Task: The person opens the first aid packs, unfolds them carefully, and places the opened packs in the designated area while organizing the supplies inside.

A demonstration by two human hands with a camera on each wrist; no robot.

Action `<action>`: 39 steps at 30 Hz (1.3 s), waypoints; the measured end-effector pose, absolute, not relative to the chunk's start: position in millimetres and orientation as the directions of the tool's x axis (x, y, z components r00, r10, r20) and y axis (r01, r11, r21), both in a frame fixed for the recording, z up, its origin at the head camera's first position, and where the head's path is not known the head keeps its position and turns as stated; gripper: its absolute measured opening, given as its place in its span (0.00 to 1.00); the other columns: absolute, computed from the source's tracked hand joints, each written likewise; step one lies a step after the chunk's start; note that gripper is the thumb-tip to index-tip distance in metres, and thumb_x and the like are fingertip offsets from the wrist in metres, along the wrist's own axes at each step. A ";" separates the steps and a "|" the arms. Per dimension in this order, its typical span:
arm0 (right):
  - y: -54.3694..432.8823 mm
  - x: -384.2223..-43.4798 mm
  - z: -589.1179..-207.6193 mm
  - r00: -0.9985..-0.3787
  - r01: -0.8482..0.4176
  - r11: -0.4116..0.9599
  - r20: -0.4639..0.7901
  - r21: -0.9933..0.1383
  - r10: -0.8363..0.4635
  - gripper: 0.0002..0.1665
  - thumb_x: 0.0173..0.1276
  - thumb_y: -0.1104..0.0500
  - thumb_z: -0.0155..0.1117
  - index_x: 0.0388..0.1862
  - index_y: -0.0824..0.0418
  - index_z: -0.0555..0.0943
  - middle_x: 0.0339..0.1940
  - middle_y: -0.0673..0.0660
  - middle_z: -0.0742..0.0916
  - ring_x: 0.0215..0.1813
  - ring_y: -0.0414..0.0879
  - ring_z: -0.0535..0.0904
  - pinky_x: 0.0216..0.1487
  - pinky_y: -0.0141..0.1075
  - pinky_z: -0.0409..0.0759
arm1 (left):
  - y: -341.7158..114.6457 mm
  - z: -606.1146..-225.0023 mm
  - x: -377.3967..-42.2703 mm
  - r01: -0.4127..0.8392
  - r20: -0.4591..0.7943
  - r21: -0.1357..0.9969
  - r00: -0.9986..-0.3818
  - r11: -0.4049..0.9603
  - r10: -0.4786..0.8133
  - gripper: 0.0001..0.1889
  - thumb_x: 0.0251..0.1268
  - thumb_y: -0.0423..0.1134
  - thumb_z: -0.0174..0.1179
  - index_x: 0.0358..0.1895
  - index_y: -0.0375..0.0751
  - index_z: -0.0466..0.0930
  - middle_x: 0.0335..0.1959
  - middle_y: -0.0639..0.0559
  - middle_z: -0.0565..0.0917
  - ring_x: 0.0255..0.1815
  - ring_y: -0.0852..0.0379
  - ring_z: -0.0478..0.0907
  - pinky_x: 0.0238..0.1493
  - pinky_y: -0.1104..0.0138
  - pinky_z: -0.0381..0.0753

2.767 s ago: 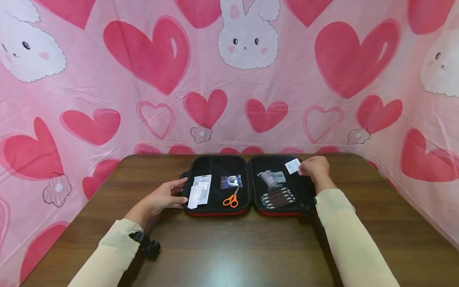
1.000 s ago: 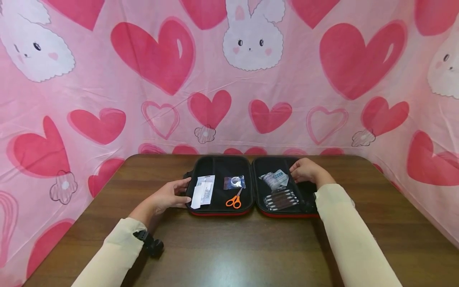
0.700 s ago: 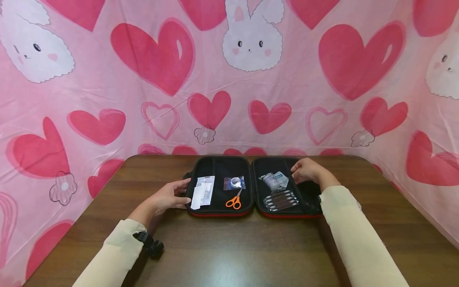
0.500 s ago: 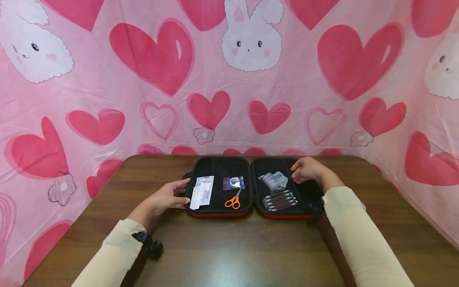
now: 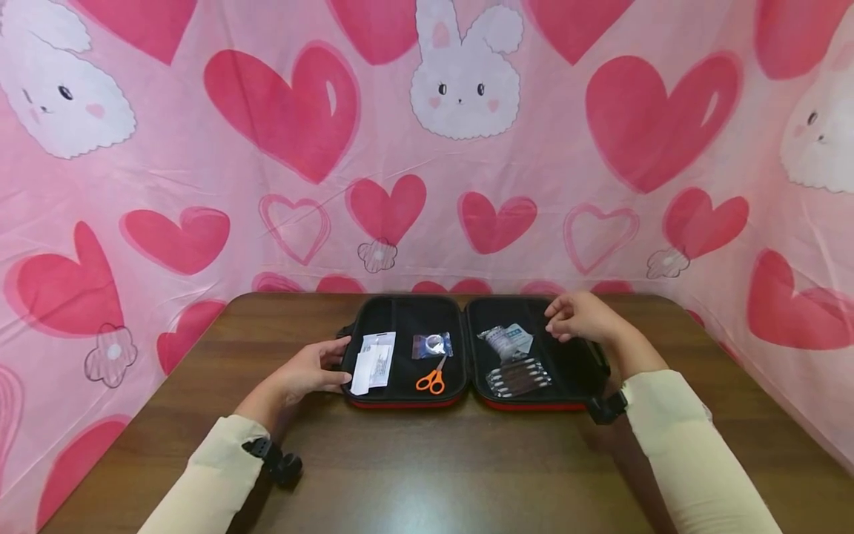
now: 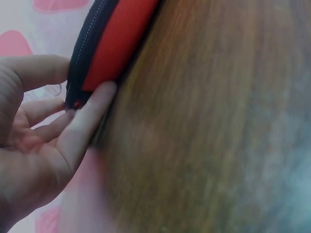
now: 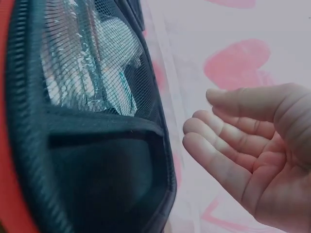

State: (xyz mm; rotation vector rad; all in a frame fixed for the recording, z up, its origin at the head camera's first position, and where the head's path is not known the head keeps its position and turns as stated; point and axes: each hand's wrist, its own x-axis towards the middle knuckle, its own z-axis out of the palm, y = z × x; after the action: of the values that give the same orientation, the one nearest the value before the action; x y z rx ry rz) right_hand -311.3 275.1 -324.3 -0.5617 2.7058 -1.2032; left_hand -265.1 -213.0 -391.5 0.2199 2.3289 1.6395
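An unzipped black case with red outer sides [image 5: 405, 315] lies spread flat on the table. My left hand [image 5: 303, 374] grips its left edge, thumb against the red side in the left wrist view. My right hand [image 5: 587, 319] hovers by the right half's upper right corner, fingers loosely bent and holding nothing. Under a mesh pocket [image 7: 87, 63] in that half are a rolled bandage [image 5: 502, 344], a small pale packet [image 5: 522, 340] and a pack of cotton swabs [image 5: 519, 378]. The left half holds white paper packets [image 5: 375, 363], a wrapped tape roll [image 5: 432, 345] and orange-handled scissors [image 5: 435, 375].
The wooden table [image 5: 440, 475] stretches in front of the case and to both sides. A pink curtain [image 5: 440, 163] with hearts and rabbits hangs behind it. Black wrist cameras [image 5: 283, 467] are strapped at both sleeves.
My right hand has put a small white packet into the right half's pocket, released it, and lifted away to the right. The left hand keeps its grip on the case.
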 end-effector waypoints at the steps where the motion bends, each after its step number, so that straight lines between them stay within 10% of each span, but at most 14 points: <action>1: 275.9 -307.9 -324.7 -0.923 -0.295 0.623 0.048 -0.724 -0.381 0.19 0.64 0.68 0.67 0.48 0.80 0.74 0.34 0.63 0.86 0.35 0.58 0.84 0.36 0.40 0.86 | -212.6 -391.2 -263.9 -0.027 -0.135 0.934 -0.950 0.356 0.282 0.42 0.56 0.27 0.68 0.74 0.33 0.57 0.61 0.30 0.71 0.59 0.38 0.71 0.46 0.57 0.84; 16: 304.0 -280.4 -344.9 -0.949 -0.314 0.741 0.180 -0.594 -0.257 0.14 0.62 0.63 0.70 0.42 0.70 0.80 0.33 0.57 0.84 0.29 0.47 0.78 0.29 0.35 0.81 | -206.4 -384.5 -254.8 0.127 0.036 0.763 -0.987 0.634 0.155 0.29 0.54 0.34 0.72 0.61 0.33 0.77 0.52 0.36 0.82 0.52 0.42 0.80 0.57 0.49 0.77; 39: 329.8 -284.2 -355.3 -0.966 -0.006 0.655 -0.165 -0.756 -0.200 0.38 0.54 0.73 0.71 0.63 0.81 0.67 0.52 0.76 0.79 0.43 0.54 0.81 0.39 0.48 0.86 | -207.1 -356.4 -247.7 0.243 0.136 0.709 -0.968 0.662 0.210 0.24 0.53 0.34 0.73 0.56 0.36 0.80 0.49 0.40 0.83 0.52 0.41 0.79 0.45 0.57 0.84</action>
State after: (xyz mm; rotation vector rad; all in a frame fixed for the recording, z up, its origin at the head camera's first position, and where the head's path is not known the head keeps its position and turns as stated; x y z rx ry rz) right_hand -284.2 329.8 -355.3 -0.1669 2.6393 -1.2042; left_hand -247.7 -207.1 -356.4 0.3951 2.9020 1.2487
